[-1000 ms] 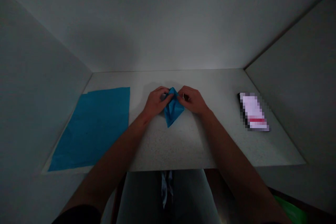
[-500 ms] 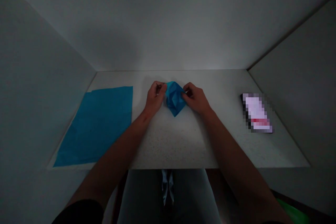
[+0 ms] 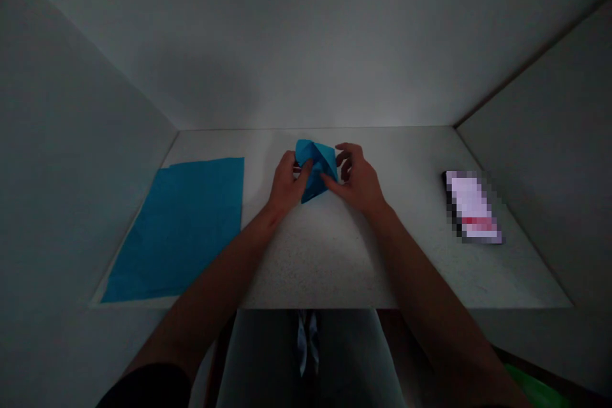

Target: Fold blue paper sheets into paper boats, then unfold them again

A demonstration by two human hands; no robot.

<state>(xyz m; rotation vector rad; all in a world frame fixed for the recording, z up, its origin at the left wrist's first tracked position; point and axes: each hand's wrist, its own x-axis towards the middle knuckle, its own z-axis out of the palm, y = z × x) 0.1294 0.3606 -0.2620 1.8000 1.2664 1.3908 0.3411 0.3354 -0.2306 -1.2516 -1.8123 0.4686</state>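
Note:
A small folded piece of blue paper point(image 3: 316, 166) is held just above the white table point(image 3: 335, 255), near its far middle. My left hand point(image 3: 285, 183) pinches its left side with thumb and fingers closed on the paper. My right hand point(image 3: 357, 178) grips its right side, the thumb pressed on the lower flap and the fingers curled behind the top. The paper's upper part stands opened out into a shallow pocket shape.
Flat sheets of blue paper point(image 3: 184, 226) lie at the table's left, reaching the front edge. A phone with a lit, blurred screen point(image 3: 472, 206) rests at the right. White walls close in on the left, back and right. My lap shows below the table's front edge.
The folded paper has been turned and lifted: its long lower point is gone from view and its top has spread open. Both hands shifted slightly with it and stayed on it.

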